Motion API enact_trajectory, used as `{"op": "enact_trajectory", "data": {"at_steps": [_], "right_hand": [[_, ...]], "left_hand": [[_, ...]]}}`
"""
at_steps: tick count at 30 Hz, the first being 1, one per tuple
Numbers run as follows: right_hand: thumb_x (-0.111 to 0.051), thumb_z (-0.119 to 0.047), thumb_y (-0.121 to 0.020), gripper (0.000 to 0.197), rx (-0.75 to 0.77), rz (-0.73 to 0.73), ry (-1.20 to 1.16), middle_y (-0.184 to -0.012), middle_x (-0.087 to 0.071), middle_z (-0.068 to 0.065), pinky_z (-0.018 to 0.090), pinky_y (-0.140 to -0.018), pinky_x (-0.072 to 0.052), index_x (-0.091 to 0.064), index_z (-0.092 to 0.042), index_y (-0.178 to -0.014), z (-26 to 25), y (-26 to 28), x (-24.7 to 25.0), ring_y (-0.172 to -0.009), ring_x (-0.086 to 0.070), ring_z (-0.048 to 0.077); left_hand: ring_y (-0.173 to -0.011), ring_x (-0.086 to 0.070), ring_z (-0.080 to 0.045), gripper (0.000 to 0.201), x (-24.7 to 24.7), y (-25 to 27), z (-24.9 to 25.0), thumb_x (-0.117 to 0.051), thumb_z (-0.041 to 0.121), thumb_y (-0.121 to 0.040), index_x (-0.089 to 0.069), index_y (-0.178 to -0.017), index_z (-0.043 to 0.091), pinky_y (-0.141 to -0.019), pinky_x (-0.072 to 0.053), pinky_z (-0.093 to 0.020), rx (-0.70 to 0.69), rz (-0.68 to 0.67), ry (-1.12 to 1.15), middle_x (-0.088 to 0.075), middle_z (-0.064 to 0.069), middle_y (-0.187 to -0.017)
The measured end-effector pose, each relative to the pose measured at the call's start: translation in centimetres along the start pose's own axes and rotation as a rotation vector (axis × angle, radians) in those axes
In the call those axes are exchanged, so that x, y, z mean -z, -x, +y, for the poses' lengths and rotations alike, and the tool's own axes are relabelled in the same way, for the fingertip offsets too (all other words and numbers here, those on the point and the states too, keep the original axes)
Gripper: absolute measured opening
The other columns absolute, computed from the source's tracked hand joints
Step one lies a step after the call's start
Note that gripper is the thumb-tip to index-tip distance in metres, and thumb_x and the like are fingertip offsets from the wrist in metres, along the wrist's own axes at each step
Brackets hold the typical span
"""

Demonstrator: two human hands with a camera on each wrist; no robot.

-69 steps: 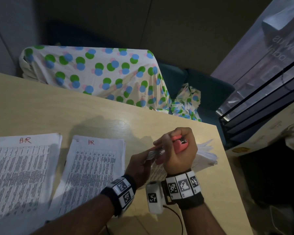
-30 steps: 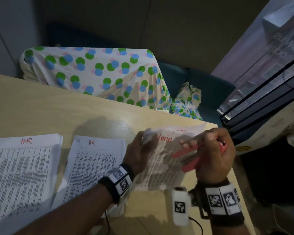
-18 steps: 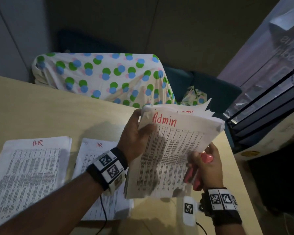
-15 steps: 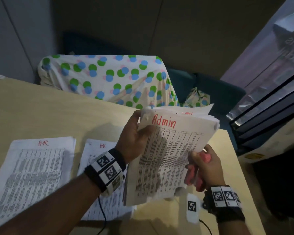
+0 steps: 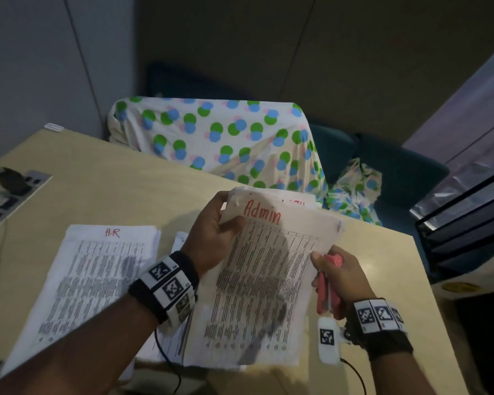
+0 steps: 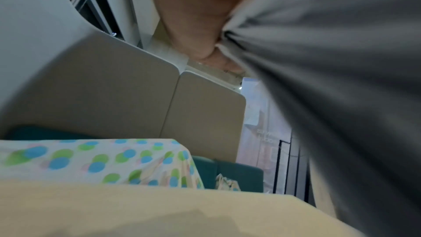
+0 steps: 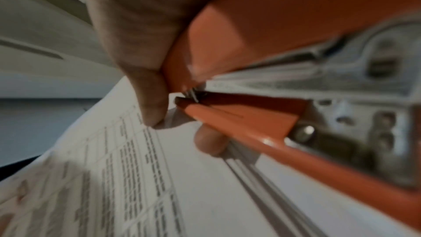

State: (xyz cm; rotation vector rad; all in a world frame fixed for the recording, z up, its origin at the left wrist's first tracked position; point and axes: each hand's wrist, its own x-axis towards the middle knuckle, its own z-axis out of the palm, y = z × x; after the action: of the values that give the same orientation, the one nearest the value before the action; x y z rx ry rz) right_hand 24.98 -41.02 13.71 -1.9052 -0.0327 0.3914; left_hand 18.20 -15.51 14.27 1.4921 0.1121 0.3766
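A stack of printed sheets marked "Admin" [image 5: 265,266] in red is held up above the table. My left hand [image 5: 214,238] grips its top left corner, thumb on the front. In the left wrist view the sheets [image 6: 341,60] bunch against my left hand's fingers [image 6: 200,24]. My right hand [image 5: 334,269] holds a pink-red stapler [image 5: 327,292] and its fingertips touch the stack's right edge. Seen from the right wrist, the stapler [image 7: 284,60] fills the upper right and the thumb [image 7: 148,96] presses on the printed sheets [image 7: 182,177].
Two stacks marked "HR" lie on the wooden table [image 5: 126,189]: one at the left [image 5: 94,277], one [image 5: 180,243] partly hidden behind my left arm. A spotted cloth [image 5: 220,138] covers something behind the table. A power strip [image 5: 9,192] sits far left; black trays [image 5: 468,223] stand right.
The Admin stack came up off the table and now stands upright in my left hand. My right hand with the stapler moved from the stack's top corner to its right edge.
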Motion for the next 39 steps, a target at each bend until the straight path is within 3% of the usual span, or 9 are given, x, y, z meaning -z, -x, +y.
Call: {"op": "enact_trajectory", "data": {"at_steps": [6, 11, 18, 21, 25, 28, 30, 34, 39], "right_hand": [[-0.071, -0.018, -0.087, 0.035, -0.109, 0.012, 0.027, -0.064, -0.055, 0.025, 0.029, -0.043, -0.049, -0.056, 0.013, -0.089, 2.1, -1.0, -3.7, -0.047, -0.061, 0.029], [-0.072, -0.018, -0.086, 0.028, -0.175, -0.011, 0.043, -0.058, -0.056, 0.019, 0.033, -0.049, -0.049, -0.06, 0.006, -0.082, 2.2, -1.7, -5.2, -0.045, -0.061, 0.029], [-0.074, -0.019, -0.084, 0.038, -0.19, -0.015, 0.031, -0.065, -0.051, 0.022, 0.039, -0.053, -0.049, -0.05, 0.011, -0.087, 1.7, -1.9, -5.4, -0.048, -0.062, 0.032], [-0.072, -0.012, -0.082, 0.02, -0.228, 0.02, -0.174, -0.072, -0.054, 0.017, 0.034, -0.052, -0.05, -0.062, 0.0, -0.094, 0.8, -1.8, -5.0, -0.05, -0.06, 0.029], [-0.076, -0.027, -0.07, 0.05, -0.303, -0.003, -0.511, -0.087, -0.063, 0.011, 0.037, -0.059, -0.051, -0.064, -0.009, -0.115, 0.0, -2.0, -3.7, -0.059, -0.06, 0.028], [-0.075, -0.038, -0.071, 0.057, -0.21, -0.078, -0.204, -0.092, -0.07, 0.01, 0.036, -0.056, -0.053, -0.063, -0.009, -0.118, -1.2, -1.6, -3.1, -0.062, -0.066, 0.027], [-0.076, -0.032, -0.077, 0.044, -0.203, -0.103, -0.037, -0.085, -0.068, 0.014, 0.035, -0.057, -0.055, -0.063, -0.009, -0.113, -1.3, -1.2, -3.2, -0.061, -0.067, 0.027], [-0.073, -0.021, -0.085, 0.019, -0.238, -0.134, 0.082, -0.08, -0.071, 0.019, 0.037, -0.059, -0.054, -0.07, -0.011, -0.101, -0.3, -0.3, -4.8, -0.06, -0.064, 0.029], [-0.074, -0.017, -0.082, 0.033, -0.297, -0.008, 0.061, -0.068, -0.063, 0.022, 0.033, -0.05, -0.052, -0.063, 0.009, -0.099, 2.4, -0.7, -7.0, -0.049, -0.062, 0.029]], "left_hand": [[-0.082, -0.071, -0.014, 0.026, 2.8, 0.6, -2.6, -0.06, 0.008, -0.087, -0.055, -0.104, 0.028, -0.068, -0.059, -0.03, 0.165, 0.142, -0.041, -0.073, -0.001, -0.093], [-0.085, -0.07, -0.009, 0.024, 4.2, 1.1, -3.4, -0.056, 0.021, -0.091, -0.052, -0.115, 0.024, -0.069, -0.058, -0.027, 0.167, 0.217, -0.055, -0.072, 0.002, -0.096], [-0.081, -0.069, -0.001, 0.021, 4.9, 1.2, -3.3, -0.055, 0.019, -0.091, -0.053, -0.098, 0.039, -0.064, -0.055, -0.016, 0.115, 0.22, -0.057, -0.071, 0.005, -0.092], [-0.079, -0.067, 0.002, 0.023, 5.3, 1.0, -3.4, -0.055, 0.018, -0.091, -0.052, -0.095, 0.04, -0.06, -0.052, -0.012, 0.101, 0.239, -0.06, -0.07, 0.004, -0.091], [-0.077, -0.068, 0.001, 0.023, 5.1, 0.9, -3.6, -0.056, 0.016, -0.091, -0.054, -0.092, 0.039, -0.059, -0.053, -0.013, 0.094, 0.234, -0.054, -0.07, 0.004, -0.089], [-0.079, -0.069, -0.004, 0.023, 5.0, 0.8, -4.0, -0.057, 0.016, -0.091, -0.055, -0.093, 0.039, -0.062, -0.056, -0.019, 0.106, 0.23, -0.047, -0.071, 0.002, -0.09], [-0.078, -0.069, -0.003, 0.023, 5.0, 0.8, -4.2, -0.057, 0.015, -0.091, -0.054, -0.094, 0.037, -0.06, -0.054, -0.016, 0.111, 0.227, -0.035, -0.071, 0.004, -0.09], [-0.078, -0.068, -0.002, 0.018, 5.4, 0.8, -5.4, -0.056, 0.017, -0.091, -0.054, -0.097, 0.034, -0.063, -0.054, -0.017, 0.16, 0.237, -0.048, -0.07, 0.006, -0.09], [-0.09, -0.066, -0.01, 0.014, 6.5, 0.6, -6.8, -0.055, 0.027, -0.092, -0.053, -0.105, 0.03, -0.077, -0.053, -0.03, 0.276, 0.237, -0.115, -0.068, 0.007, -0.096]]}}
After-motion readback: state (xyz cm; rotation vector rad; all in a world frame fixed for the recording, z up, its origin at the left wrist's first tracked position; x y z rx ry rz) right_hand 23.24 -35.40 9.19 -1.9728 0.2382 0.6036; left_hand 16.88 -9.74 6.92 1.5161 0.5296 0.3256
